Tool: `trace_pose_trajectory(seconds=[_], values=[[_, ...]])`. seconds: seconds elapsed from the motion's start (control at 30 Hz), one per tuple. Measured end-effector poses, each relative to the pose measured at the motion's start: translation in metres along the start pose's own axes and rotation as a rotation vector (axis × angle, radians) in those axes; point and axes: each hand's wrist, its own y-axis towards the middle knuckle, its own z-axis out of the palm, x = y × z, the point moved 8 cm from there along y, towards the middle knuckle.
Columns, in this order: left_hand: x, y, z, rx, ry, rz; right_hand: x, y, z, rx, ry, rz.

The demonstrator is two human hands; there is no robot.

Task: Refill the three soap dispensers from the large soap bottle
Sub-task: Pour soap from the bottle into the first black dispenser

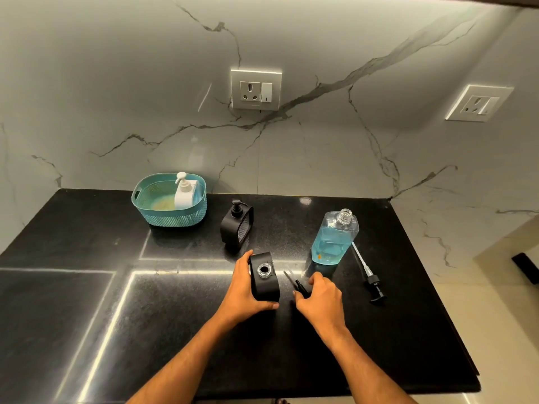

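Black speckled stone countertop (pixel 87 287), glossy, with bright strip-light reflections crossing left half. White marble-look wall (pixel 116 97) behind, grey veins running diagonally. Socket plate (pixel 256 89) centred on wall; second socket plate (pixel 479 103) on right wall. Pale tiled floor (pixel 478 287) at right, below counter edge

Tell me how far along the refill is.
Done: large soap bottle uncapped, its pump lying beside it. In hand: left hand holds the opened black dispenser; right hand grips its pump. Left: pouring; second black dispenser and white dispenser remain capped.
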Motion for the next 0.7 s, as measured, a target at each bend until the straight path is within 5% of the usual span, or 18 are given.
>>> trace_pose_trajectory(seconds=[0.3,0.7], values=[[-0.003,0.008,-0.006,-0.038,-0.047,0.001,-0.037,0.013,-0.072,-0.590,0.479,-0.019],[-0.034,0.030,-0.014,-0.087,-0.094,0.061,-0.044,0.103,-0.069,-0.028,0.771,-0.118]])
